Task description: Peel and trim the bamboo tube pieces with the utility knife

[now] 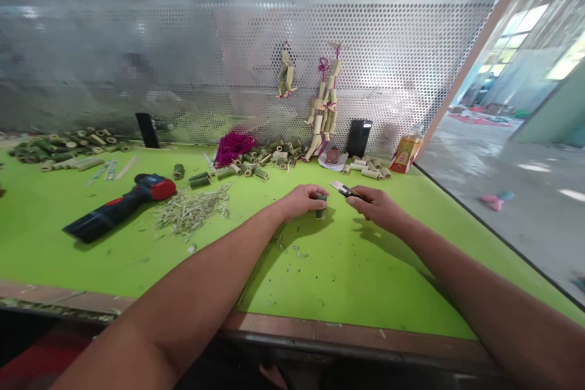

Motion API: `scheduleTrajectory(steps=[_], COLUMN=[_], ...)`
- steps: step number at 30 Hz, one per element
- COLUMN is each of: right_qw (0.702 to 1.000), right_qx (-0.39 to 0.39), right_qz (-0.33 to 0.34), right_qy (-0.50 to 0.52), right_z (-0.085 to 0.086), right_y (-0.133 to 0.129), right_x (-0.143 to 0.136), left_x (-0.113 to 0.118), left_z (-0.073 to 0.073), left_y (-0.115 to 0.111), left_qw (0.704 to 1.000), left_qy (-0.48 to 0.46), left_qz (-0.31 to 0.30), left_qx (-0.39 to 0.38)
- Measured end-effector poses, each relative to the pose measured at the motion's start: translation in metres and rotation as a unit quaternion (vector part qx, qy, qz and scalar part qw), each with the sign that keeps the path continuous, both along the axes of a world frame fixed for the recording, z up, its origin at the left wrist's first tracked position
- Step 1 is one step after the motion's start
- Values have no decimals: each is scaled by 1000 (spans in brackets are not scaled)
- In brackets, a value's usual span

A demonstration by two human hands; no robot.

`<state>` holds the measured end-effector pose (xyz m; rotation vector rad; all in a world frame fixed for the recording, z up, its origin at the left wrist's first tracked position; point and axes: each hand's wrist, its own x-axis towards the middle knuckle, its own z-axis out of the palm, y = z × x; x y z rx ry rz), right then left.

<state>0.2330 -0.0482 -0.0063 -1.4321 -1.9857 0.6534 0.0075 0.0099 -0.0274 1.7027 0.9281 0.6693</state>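
Observation:
My left hand (305, 201) is closed around a short green bamboo piece (321, 207), which stands upright on the light-green table top. In my right hand (375, 207) is a utility knife (350, 191), its blade pointing left toward the bamboo piece. A small gap separates the blade from the bamboo. Bamboo shavings (194, 210) lie in a heap left of my left hand, and a few cut bamboo pieces (199, 179) rest behind them.
A cordless drill (121, 204) lies on the left. Toward the back are purple cord (235, 147), bamboo tubes (68, 145), a dark upright block (359, 137) and an oil bottle (406, 149). Strung bamboo pieces (325, 106) hang on the perforated metal panel (219, 61).

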Motion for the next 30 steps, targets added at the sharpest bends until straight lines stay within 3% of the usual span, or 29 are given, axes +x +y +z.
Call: scheduleTrajectory(steps=[3, 7, 11, 15, 22, 30], right_qw=[992, 968, 946, 943, 926, 908], right_qx=[36, 67, 69, 86, 115, 115], right_qz=[44, 93, 70, 11, 34, 18], right_qy=[-115, -223, -308, -320, -359, -403], right_z=[4, 17, 16, 4, -5, -10], right_y=[-5, -18, -27, -27, -30, -29], right_x=[-1, -7, -8, -9, -17, -26], left_x=[0, 1, 1, 4, 10, 11], left_z=[-4, -4, -5, -9, -10, -6], left_y=[6, 7, 7, 7, 5, 0], left_qw=[999, 999, 997, 997, 988, 989], left_qy=[9, 21, 29, 33, 61, 71], left_qz=[-34, -29, -55, -46, -42, -39], left_qx=[22, 34, 39, 58, 132, 121])
